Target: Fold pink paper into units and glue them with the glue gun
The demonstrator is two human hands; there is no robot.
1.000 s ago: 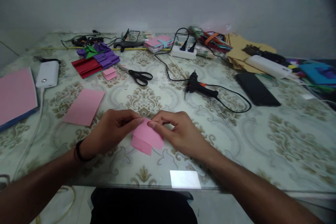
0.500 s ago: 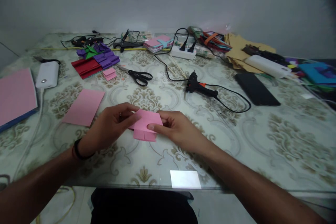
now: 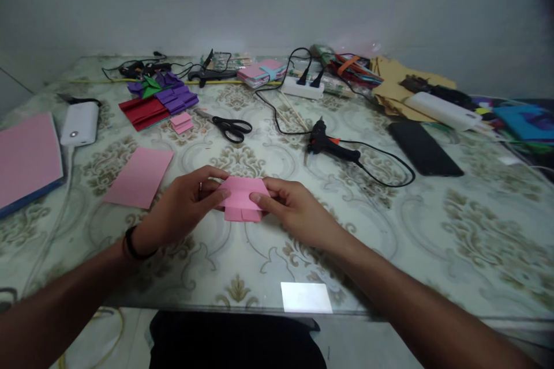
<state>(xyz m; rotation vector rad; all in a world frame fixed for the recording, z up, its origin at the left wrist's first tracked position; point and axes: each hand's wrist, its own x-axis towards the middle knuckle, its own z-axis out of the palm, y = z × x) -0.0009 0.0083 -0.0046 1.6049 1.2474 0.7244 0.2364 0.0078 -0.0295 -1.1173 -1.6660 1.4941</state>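
A folded pink paper is held just above the patterned table, at the middle of the head view. It has a wide upper part with slanting sides and a narrower flap with a centre seam below. My left hand pinches its left edge, thumb on top. At the right edge, my right hand grips it with the thumb lying on the front face. The fingers behind the paper are partly hidden. Left of my left hand lies a flat pink sheet.
Beyond my hands lie black-handled scissors, a small folded pink piece and a corded glue gun. A black phone is at right. A white power bank sits at left. A power strip stands at the back.
The folded pink paper has been turned slightly, so it now sits level and its lower flap looks shorter. Both hands still hold it, and the right thumb has shifted a little to the right.
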